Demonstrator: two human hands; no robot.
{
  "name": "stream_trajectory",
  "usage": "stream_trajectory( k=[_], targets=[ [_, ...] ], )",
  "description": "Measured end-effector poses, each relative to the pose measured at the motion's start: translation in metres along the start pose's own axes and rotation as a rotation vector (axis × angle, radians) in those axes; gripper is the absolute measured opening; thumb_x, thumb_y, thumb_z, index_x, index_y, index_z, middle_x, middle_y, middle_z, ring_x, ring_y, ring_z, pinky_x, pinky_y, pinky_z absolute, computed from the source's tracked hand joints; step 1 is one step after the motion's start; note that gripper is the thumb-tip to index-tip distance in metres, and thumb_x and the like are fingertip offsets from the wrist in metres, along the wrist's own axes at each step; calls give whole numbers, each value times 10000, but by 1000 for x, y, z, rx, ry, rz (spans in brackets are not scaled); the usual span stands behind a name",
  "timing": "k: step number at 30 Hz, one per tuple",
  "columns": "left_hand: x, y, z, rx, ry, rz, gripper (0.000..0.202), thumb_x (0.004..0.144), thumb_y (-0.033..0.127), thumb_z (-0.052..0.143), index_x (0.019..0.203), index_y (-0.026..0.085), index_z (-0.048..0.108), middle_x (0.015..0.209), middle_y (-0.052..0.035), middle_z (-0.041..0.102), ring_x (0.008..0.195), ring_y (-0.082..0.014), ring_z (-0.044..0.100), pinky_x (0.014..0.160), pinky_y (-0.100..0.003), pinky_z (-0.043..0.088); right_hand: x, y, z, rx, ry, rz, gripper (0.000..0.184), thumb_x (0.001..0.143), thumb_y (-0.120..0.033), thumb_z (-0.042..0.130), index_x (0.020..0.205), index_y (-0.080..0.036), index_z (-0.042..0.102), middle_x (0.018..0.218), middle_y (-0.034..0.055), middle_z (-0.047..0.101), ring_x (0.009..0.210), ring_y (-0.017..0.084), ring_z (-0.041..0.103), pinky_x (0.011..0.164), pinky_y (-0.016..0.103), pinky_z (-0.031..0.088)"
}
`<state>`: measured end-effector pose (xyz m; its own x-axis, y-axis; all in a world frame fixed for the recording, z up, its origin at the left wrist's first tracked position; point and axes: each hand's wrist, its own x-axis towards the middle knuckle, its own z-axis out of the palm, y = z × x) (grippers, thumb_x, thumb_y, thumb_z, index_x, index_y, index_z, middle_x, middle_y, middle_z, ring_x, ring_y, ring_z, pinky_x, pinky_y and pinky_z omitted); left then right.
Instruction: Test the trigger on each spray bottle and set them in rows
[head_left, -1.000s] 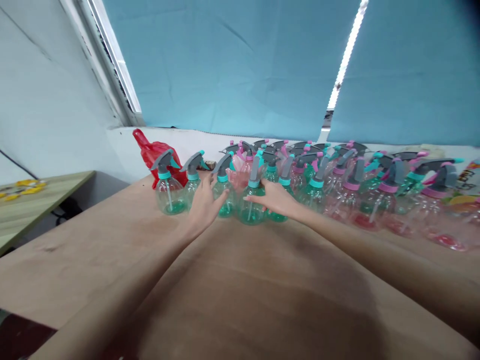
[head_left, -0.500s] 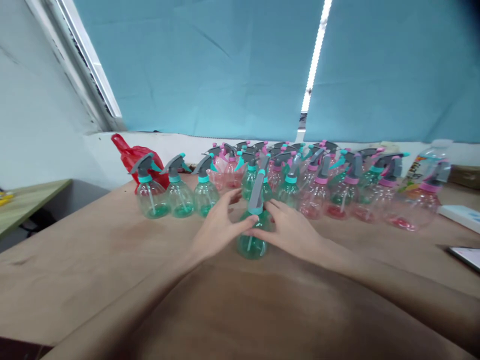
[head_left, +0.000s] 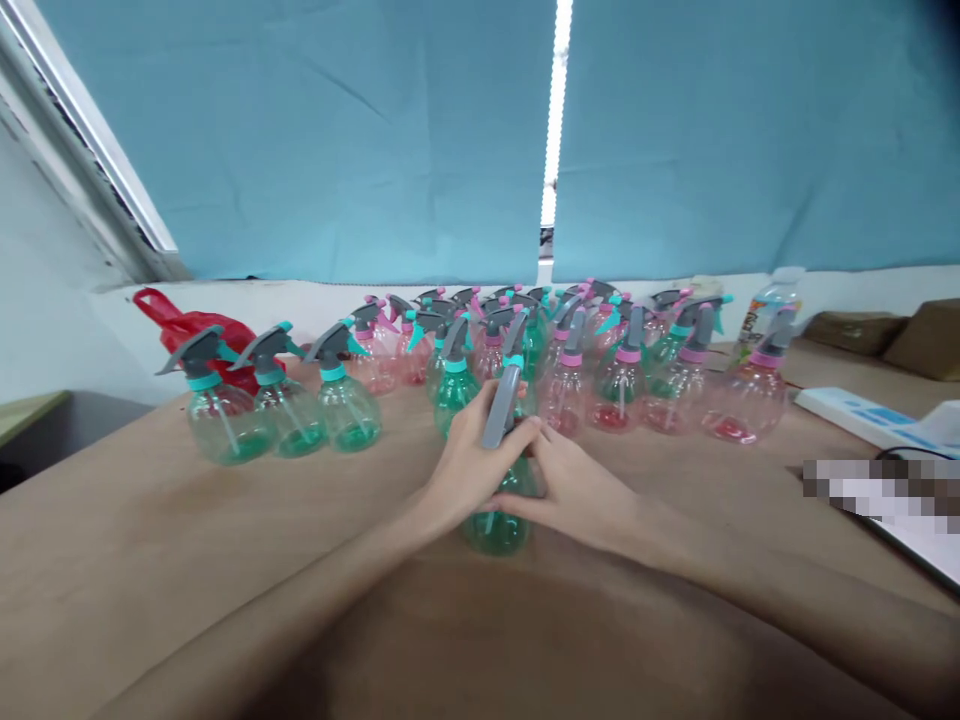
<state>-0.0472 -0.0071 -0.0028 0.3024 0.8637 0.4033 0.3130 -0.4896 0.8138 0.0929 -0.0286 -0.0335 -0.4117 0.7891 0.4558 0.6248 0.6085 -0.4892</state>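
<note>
A green spray bottle [head_left: 496,525] with a grey trigger head stands upright on the brown table [head_left: 150,560], apart from the group. My left hand [head_left: 466,470] wraps its neck and head from the left. My right hand [head_left: 581,490] holds its body from the right. Both hands are closed on this bottle. Behind it stand several green and pink spray bottles [head_left: 600,370] in a cluster. Three green bottles [head_left: 285,405] form a row at the left.
A red plastic bag [head_left: 184,330] lies behind the left row. A drink bottle [head_left: 761,310] stands at the back right. A white booklet [head_left: 870,415] and brown packets [head_left: 892,335] lie at the right. Blue blinds [head_left: 375,140] hang behind the table.
Both hands have pulled the green bottle out of the group toward me. The fingers have closed tighter round its neck and body. The view has shifted right.
</note>
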Motion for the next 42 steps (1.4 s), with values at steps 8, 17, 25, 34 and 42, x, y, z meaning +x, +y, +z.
stream_trajectory(
  k=[8,17,25,34,42],
  targets=[
    [6,1,9,9,23,-13,332,803,171,529,1123,236,594,1111,-34,681,1074,-236,622,930,-394,507,-32,49,-25,0,-124,16,619,888,-591,499,1352,-190,416,1362,149,518,1245,295,501,1012,489,431],
    [19,3,14,-135,-46,-58,444,716,152,518,1137,251,619,1248,-22,644,1153,-244,597,1014,-403,460,-71,108,-21,-135,-243,150,734,859,-634,508,1450,-217,384,1536,118,304,1405,298,270,1124,509,281],
    [21,1,11,-97,-61,-76,361,717,202,521,1042,298,644,1181,18,666,1092,-252,618,930,-394,511,-73,110,-20,-119,-246,150,720,873,-619,499,1448,-203,384,1544,106,266,1418,287,223,1142,495,246],
    [22,-1,10,-29,-48,-151,397,666,243,516,1034,307,650,875,-3,727,1006,-285,637,930,-441,478,-71,107,-24,-126,-271,158,732,882,-633,467,1449,-179,375,1536,110,274,1422,273,218,1145,497,240],
    [15,0,7,-106,-17,-192,152,681,265,582,800,234,672,814,-11,720,840,-239,666,759,-343,476,-72,110,-24,-122,-280,153,713,889,-633,456,1445,-192,387,1547,82,252,1426,264,207,1154,475,231]
  ],
)
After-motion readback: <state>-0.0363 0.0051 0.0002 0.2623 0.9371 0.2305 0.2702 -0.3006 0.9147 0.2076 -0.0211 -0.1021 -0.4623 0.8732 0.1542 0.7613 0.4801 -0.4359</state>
